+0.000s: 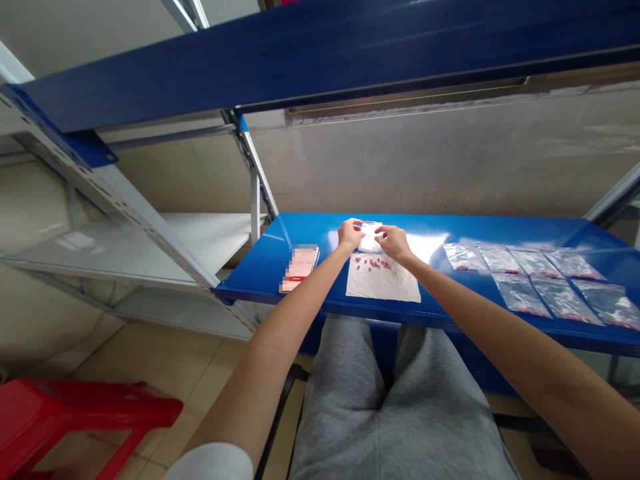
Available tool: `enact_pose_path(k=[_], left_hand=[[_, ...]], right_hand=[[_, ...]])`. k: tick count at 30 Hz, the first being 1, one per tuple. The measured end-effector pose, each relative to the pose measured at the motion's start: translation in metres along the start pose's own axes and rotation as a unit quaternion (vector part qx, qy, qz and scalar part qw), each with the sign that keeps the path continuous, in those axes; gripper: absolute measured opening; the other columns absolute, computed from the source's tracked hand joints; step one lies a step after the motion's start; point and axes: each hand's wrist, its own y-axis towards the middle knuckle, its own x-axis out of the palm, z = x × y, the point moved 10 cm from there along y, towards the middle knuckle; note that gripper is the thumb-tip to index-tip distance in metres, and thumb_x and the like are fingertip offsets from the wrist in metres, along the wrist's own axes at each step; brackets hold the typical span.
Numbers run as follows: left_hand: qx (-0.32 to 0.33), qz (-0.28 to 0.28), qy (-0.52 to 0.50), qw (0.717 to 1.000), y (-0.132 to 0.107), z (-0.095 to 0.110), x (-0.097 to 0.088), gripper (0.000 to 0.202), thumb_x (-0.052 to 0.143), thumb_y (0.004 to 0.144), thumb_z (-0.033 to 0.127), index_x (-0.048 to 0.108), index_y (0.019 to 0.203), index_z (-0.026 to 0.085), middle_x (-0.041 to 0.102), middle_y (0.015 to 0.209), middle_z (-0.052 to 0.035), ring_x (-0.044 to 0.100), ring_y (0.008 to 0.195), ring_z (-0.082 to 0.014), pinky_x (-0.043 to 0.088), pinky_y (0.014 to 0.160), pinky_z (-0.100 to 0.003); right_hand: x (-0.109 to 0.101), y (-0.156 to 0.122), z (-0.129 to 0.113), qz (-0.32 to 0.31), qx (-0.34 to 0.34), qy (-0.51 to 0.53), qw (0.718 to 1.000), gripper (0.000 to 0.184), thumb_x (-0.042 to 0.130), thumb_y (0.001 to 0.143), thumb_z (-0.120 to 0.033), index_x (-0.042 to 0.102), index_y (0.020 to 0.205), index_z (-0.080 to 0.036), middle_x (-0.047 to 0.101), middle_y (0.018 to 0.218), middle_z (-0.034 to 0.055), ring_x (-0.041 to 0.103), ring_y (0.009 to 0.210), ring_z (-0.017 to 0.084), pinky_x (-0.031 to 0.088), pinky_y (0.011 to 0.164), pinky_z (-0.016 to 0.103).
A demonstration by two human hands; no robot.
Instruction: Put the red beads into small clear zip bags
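At the blue shelf's middle, a small whitish clear zip bag (pixel 371 239) lies between my two hands. My left hand (pixel 351 233) has its fingers bent and closed at the bag's left edge. From the other side, my right hand (pixel 394 242) grips near the right edge with thumb and fingers. Just below the bag, a cream cloth (pixel 385 287) is spread flat, with several small reddish pieces (pixel 380 264) scattered over its upper part.
Several filled zip bags (pixel 543 262) with reddish pieces lie in rows on the right of the blue shelf (pixel 430 303). A pinkish printed packet (pixel 301 263) sits left. Overhead runs a blue beam (pixel 320 57); a red stool (pixel 95 407) stands lower left.
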Motion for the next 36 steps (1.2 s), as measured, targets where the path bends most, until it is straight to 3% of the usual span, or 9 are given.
enact_pose_path(k=[8, 11, 13, 16, 19, 22, 25, 30, 36], left_hand=[[0.018, 0.040, 0.020, 0.999, -0.018, 0.017, -0.018, 0.018, 0.063, 0.085, 0.009, 0.074, 0.097, 0.016, 0.076, 0.096, -0.0083, 0.069, 0.083, -0.0175, 0.050, 0.075, -0.026], [0.035, 0.064, 0.013, 0.997, -0.034, 0.032, -0.026, 0.018, 0.059, 0.093, 0.020, 0.074, 0.102, 0.016, 0.076, 0.101, -0.0091, 0.068, 0.089, -0.0181, 0.050, 0.079, -0.026], [0.072, 0.066, -0.008, 0.995, -0.049, 0.050, -0.024, 0.024, 0.055, 0.098, 0.030, 0.075, 0.099, 0.017, 0.076, 0.100, -0.0081, 0.068, 0.092, -0.0186, 0.049, 0.082, -0.027], [0.139, 0.006, -0.054, 0.989, -0.071, 0.080, 0.004, 0.048, 0.037, 0.105, 0.040, 0.077, 0.090, 0.019, 0.075, 0.089, -0.0057, 0.069, 0.088, -0.0180, 0.049, 0.082, -0.027], [0.167, -0.106, -0.046, 0.979, -0.087, 0.103, 0.064, 0.063, 0.023, 0.107, 0.038, 0.079, 0.087, 0.018, 0.075, 0.085, -0.0057, 0.069, 0.083, -0.0173, 0.050, 0.082, -0.028], [0.174, -0.216, 0.054, 0.959, -0.099, 0.113, 0.135, 0.056, 0.027, 0.105, 0.029, 0.078, 0.088, 0.016, 0.077, 0.090, -0.0066, 0.069, 0.088, -0.0183, 0.052, 0.088, -0.029], [0.174, -0.231, 0.077, 0.954, -0.103, 0.117, 0.175, 0.035, 0.044, 0.097, 0.017, 0.077, 0.088, 0.014, 0.077, 0.099, -0.0102, 0.069, 0.101, -0.0220, 0.050, 0.097, -0.031], [0.153, -0.202, 0.075, 0.964, -0.103, 0.115, 0.191, 0.023, 0.058, 0.083, 0.006, 0.076, 0.096, 0.012, 0.074, 0.108, -0.0174, 0.067, 0.110, -0.0280, 0.050, 0.103, -0.037], [0.146, -0.183, 0.029, 0.972, -0.109, 0.124, 0.169, 0.029, 0.062, 0.078, 0.002, 0.077, 0.098, 0.016, 0.077, 0.098, -0.0101, 0.071, 0.101, -0.0235, 0.053, 0.100, -0.035]], right_hand=[[-0.008, -0.016, -0.012, 0.003, 0.001, -0.087, 0.996, 0.031, 0.057, 0.094, -0.026, 0.073, 0.120, -0.020, 0.073, 0.115, 0.0136, 0.067, 0.102, 0.028, 0.050, 0.082, 0.035], [-0.028, -0.023, -0.007, 0.019, -0.001, -0.090, 0.996, 0.031, 0.055, 0.095, -0.027, 0.070, 0.120, -0.018, 0.073, 0.114, 0.0144, 0.067, 0.100, 0.027, 0.050, 0.082, 0.034], [-0.055, -0.029, 0.007, 0.045, 0.000, -0.084, 0.995, 0.031, 0.053, 0.096, -0.027, 0.067, 0.121, -0.015, 0.073, 0.112, 0.0155, 0.067, 0.099, 0.027, 0.049, 0.083, 0.034], [-0.114, -0.042, 0.046, 0.122, 0.044, -0.120, 0.984, 0.039, 0.048, 0.098, -0.024, 0.057, 0.134, -0.011, 0.071, 0.113, 0.0189, 0.065, 0.104, 0.029, 0.048, 0.088, 0.037], [-0.151, -0.059, 0.089, 0.113, 0.113, -0.240, 0.958, 0.042, 0.050, 0.098, -0.028, 0.057, 0.133, -0.006, 0.067, 0.121, 0.0262, 0.061, 0.114, 0.035, 0.045, 0.092, 0.040], [-0.148, -0.074, 0.112, 0.032, 0.129, -0.320, 0.938, 0.045, 0.053, 0.098, -0.034, 0.060, 0.132, -0.006, 0.068, 0.119, 0.0261, 0.061, 0.117, 0.037, 0.045, 0.093, 0.041], [-0.134, -0.090, 0.112, -0.011, 0.115, -0.353, 0.928, 0.043, 0.053, 0.099, -0.037, 0.064, 0.131, -0.012, 0.072, 0.114, 0.0230, 0.064, 0.115, 0.037, 0.047, 0.091, 0.042], [-0.117, -0.109, 0.093, -0.001, 0.045, -0.326, 0.944, 0.036, 0.046, 0.100, -0.028, 0.071, 0.121, -0.014, 0.075, 0.107, 0.0204, 0.068, 0.105, 0.035, 0.049, 0.089, 0.041], [-0.134, -0.136, 0.075, 0.124, -0.047, -0.151, 0.980, 0.043, 0.051, 0.092, -0.026, 0.060, 0.133, -0.015, 0.071, 0.120, 0.0171, 0.066, 0.110, 0.033, 0.049, 0.095, 0.045]])
